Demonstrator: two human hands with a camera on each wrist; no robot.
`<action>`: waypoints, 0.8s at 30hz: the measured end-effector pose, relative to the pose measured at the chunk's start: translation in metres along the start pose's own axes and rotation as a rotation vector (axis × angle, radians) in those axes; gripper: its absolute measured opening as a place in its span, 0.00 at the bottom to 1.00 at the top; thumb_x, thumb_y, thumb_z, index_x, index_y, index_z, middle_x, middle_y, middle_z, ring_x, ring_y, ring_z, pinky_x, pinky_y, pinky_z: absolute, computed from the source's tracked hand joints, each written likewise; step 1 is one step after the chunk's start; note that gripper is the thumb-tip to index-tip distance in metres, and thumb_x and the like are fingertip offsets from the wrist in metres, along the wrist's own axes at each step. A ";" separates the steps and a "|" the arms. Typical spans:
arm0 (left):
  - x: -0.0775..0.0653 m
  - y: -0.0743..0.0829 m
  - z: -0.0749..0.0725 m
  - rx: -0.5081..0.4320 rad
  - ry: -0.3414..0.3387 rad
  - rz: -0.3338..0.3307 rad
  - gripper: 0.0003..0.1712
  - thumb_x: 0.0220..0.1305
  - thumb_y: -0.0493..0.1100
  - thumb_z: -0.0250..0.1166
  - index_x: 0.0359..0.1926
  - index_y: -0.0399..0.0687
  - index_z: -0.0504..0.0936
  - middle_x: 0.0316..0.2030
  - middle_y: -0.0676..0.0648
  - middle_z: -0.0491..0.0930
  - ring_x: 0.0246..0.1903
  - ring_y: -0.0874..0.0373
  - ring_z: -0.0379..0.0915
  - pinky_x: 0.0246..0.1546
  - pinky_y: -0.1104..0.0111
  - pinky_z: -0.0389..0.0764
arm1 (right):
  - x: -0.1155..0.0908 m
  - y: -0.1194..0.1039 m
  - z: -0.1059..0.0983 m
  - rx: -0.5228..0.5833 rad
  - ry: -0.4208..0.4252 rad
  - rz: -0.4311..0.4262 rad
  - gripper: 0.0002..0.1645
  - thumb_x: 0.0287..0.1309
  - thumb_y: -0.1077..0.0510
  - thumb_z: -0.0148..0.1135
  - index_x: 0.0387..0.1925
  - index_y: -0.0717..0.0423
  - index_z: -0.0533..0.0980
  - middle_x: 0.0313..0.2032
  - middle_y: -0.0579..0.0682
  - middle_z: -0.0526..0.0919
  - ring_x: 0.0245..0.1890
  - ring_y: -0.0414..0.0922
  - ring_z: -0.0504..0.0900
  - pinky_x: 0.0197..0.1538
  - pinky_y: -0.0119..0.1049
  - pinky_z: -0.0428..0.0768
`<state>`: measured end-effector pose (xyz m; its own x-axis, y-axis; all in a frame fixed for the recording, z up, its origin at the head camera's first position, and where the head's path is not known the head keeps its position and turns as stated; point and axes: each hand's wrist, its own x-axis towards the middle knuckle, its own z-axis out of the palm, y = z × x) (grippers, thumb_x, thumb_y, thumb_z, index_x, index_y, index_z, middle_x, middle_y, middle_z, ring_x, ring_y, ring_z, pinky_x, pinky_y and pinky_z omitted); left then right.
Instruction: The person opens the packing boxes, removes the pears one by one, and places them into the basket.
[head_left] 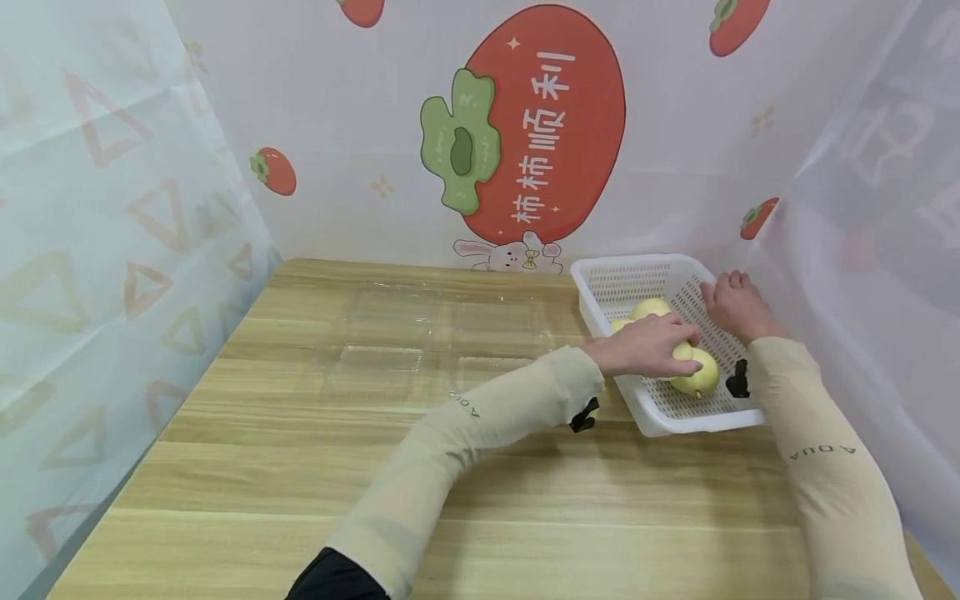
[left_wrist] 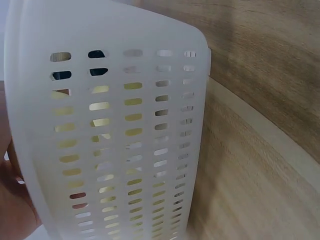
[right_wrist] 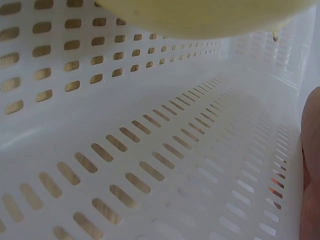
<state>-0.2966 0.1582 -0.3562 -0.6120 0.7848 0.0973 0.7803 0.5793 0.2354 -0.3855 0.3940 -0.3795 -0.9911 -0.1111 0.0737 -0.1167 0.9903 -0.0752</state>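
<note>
A white slotted plastic basket [head_left: 660, 425] stands at the right of the table with several pale yellow pears [head_left: 651, 307] in it. My left hand [head_left: 645, 346] reaches over its left side, fingers and thumb bent around a pear [head_left: 682, 351]. Just below the thumb lies another pear [head_left: 702, 377] with a short stem. The left wrist view shows the basket's outer wall [left_wrist: 115, 30], with yellow showing through its slots. My right hand [head_left: 738, 307] grips the basket's far right rim; in the right wrist view a pear [right_wrist: 215, 20] hangs large above the slotted floor.
Clear plastic containers [head_left: 378, 367] sit on the wooden table [head_left: 300, 483] left of the basket, their outlines faint. A printed cloth [head_left: 337, 108] rises behind the table, and pale curtains [head_left: 847, 242] close off both sides, the right one near my right hand.
</note>
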 end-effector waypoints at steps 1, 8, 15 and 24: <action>0.001 0.000 0.001 -0.003 -0.004 -0.003 0.24 0.66 0.63 0.56 0.58 0.61 0.77 0.54 0.57 0.75 0.50 0.65 0.71 0.46 0.76 0.72 | 0.000 0.000 0.000 -0.004 0.005 -0.004 0.46 0.75 0.43 0.21 0.62 0.89 0.49 0.63 0.88 0.49 0.67 0.78 0.48 0.70 0.67 0.50; 0.010 -0.002 0.011 0.021 -0.047 0.003 0.26 0.66 0.63 0.56 0.60 0.59 0.76 0.57 0.57 0.75 0.54 0.66 0.70 0.52 0.77 0.72 | -0.001 -0.001 0.000 -0.014 0.028 -0.025 0.44 0.76 0.46 0.23 0.59 0.91 0.52 0.61 0.89 0.52 0.64 0.78 0.51 0.69 0.68 0.51; 0.019 -0.002 0.018 0.038 -0.078 -0.035 0.26 0.66 0.64 0.57 0.59 0.62 0.76 0.56 0.59 0.75 0.55 0.67 0.70 0.52 0.75 0.73 | -0.002 -0.003 0.000 -0.003 0.013 -0.009 0.45 0.76 0.44 0.23 0.60 0.90 0.50 0.62 0.88 0.50 0.66 0.78 0.49 0.70 0.68 0.50; 0.029 -0.001 0.022 0.056 -0.146 -0.074 0.26 0.65 0.65 0.59 0.59 0.62 0.76 0.57 0.60 0.75 0.55 0.67 0.71 0.52 0.74 0.74 | -0.001 -0.002 0.001 -0.016 0.029 -0.035 0.44 0.76 0.46 0.22 0.58 0.92 0.52 0.60 0.89 0.53 0.63 0.78 0.52 0.69 0.68 0.52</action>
<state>-0.3123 0.1851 -0.3754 -0.6461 0.7608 -0.0613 0.7423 0.6450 0.1817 -0.3846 0.3918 -0.3803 -0.9841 -0.1436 0.1048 -0.1500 0.9871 -0.0561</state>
